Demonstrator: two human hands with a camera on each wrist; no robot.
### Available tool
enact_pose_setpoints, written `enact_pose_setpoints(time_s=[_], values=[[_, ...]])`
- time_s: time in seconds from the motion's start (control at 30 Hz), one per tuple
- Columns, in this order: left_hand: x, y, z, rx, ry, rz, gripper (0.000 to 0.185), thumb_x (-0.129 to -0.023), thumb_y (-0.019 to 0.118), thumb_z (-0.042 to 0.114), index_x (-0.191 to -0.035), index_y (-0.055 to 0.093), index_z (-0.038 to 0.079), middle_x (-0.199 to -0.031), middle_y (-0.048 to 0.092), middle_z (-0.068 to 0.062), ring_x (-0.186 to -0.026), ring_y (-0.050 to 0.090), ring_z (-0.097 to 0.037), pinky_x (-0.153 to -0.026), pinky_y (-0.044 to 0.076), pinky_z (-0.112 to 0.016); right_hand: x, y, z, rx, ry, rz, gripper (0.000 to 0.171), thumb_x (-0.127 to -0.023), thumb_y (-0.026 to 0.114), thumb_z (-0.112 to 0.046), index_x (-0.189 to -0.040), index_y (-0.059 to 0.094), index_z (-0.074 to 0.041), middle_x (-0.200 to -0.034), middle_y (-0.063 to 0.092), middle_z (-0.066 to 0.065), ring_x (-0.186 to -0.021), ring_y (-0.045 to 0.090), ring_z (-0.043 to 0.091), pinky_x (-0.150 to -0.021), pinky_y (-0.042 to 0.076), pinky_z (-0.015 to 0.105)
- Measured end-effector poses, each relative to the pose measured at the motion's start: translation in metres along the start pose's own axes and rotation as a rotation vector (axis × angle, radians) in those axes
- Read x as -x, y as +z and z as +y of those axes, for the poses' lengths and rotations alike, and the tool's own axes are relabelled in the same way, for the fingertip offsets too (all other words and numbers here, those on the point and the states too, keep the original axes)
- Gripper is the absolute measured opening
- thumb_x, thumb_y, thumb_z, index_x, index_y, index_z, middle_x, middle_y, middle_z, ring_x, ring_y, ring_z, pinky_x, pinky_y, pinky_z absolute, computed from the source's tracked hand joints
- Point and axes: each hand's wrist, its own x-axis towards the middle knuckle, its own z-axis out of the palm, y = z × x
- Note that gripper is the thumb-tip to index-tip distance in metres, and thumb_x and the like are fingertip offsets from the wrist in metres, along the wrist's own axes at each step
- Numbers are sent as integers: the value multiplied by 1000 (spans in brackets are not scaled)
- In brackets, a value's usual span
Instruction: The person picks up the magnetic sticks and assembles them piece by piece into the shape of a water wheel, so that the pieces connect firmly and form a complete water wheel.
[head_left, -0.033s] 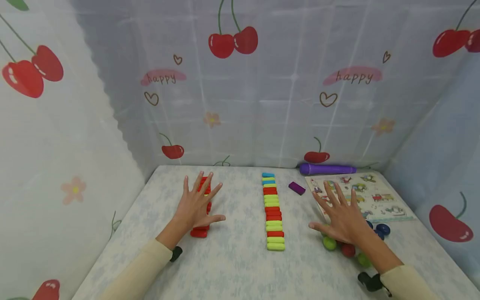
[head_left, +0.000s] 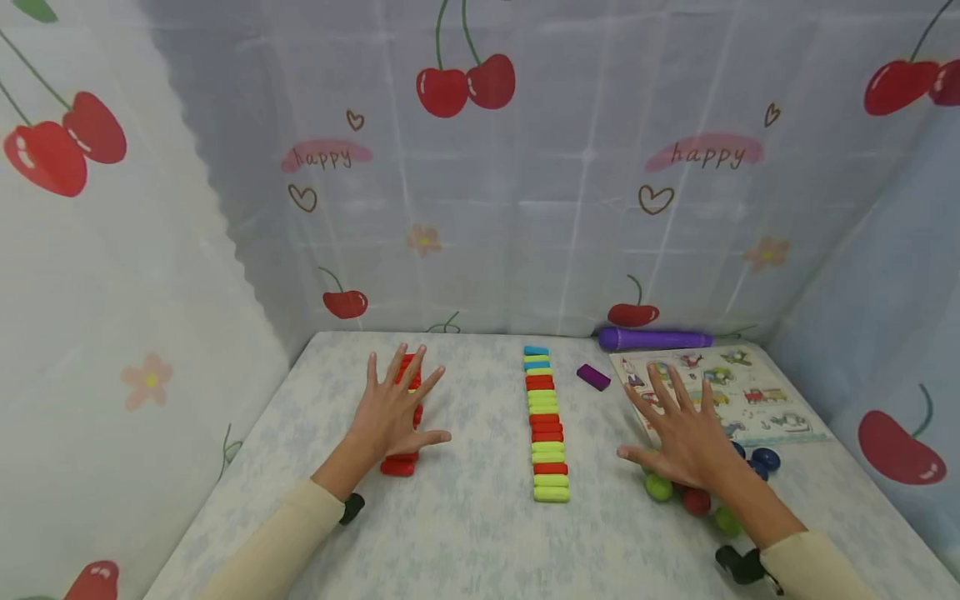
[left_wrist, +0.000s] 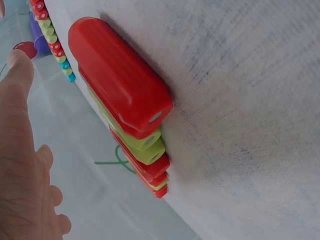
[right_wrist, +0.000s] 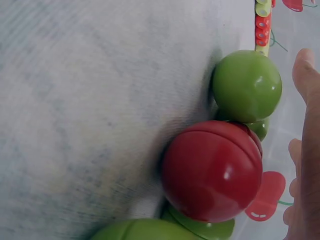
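Your left hand (head_left: 388, 421) spreads its fingers over a column of red and yellow-green sticks (left_wrist: 120, 75) on the table (head_left: 480, 542), holding nothing. Your right hand (head_left: 682, 437), fingers likewise splayed and holding nothing, is over a cluster with a red ball (right_wrist: 212, 170) and green balls (right_wrist: 247, 85), beside the illustrated sheet (head_left: 772, 396). Between your hands lies a second column of red, yellow-green and blue sticks (head_left: 547, 427), near a purple block (head_left: 593, 377).
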Motion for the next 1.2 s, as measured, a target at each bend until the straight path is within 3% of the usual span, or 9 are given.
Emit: enact_pose_setpoints(time_s=[0.27,0.47,0.7,0.83,0.93,1.03,1.13,1.2], values=[[-2,1,4,13,10,21,110,-83,44,99,-170,33,32,-179,16,-14,-164,14,-46,-120,13,-81,6,3,3,5,-9,48,103,-92,56,-85,-171,32,-23,-181,-2,16,-165,-5,44,-117,6,86],[-6,3,7,9,18,35,111,-83,40,100,-171,29,34,-180,16,-14,-164,14,-45,-120,14,-81,10,1,3,-14,11,17,103,-92,55,-84,-170,35,-20,-181,-8,15,-165,-4,46,-116,4,86],[-4,-1,17,99,42,31,107,-87,43,95,-171,31,32,-179,15,-16,-163,19,-45,-120,14,-82,10,0,3,-35,23,-2,101,-93,56,-83,-168,39,-17,-181,-6,15,-165,-4,45,-117,4,85],[1,-8,42,248,86,7,96,-94,53,83,-170,36,26,-178,22,-17,-163,22,-44,-122,24,-75,12,-3,4,-97,38,-33,96,-96,59,-78,-167,41,-16,-179,12,20,-164,7,48,-120,8,82],[5,-16,72,432,198,26,78,-100,64,65,-162,51,19,-173,34,-17,-160,33,-38,-122,36,-63,16,-7,6,-164,33,-20,82,-98,66,-66,-160,53,-13,-169,38,23,-159,27,50,-120,22,77],[6,-24,102,591,326,48,53,-100,74,50,-144,70,19,-164,51,-12,-150,50,-29,-115,48,-52,18,-11,9,-210,-1,19,62,-99,73,-54,-144,69,-11,-153,59,22,-146,48,50,-113,39,73],[4,-32,126,647,397,42,38,-99,78,45,-129,78,23,-154,60,-6,-140,58,-21,-110,53,-46,20,-13,12,-241,-27,38,46,-98,77,-45,-130,77,-12,-141,68,19,-134,60,47,-107,47,70],[1,-35,137,628,427,25,34,-98,79,45,-125,79,24,-151,62,-3,-137,59,-19,-109,54,-44,22,-13,14,-250,-40,44,40,-97,80,-41,-124,79,-12,-134,71,17,-129,65,44,-104,50,67]])
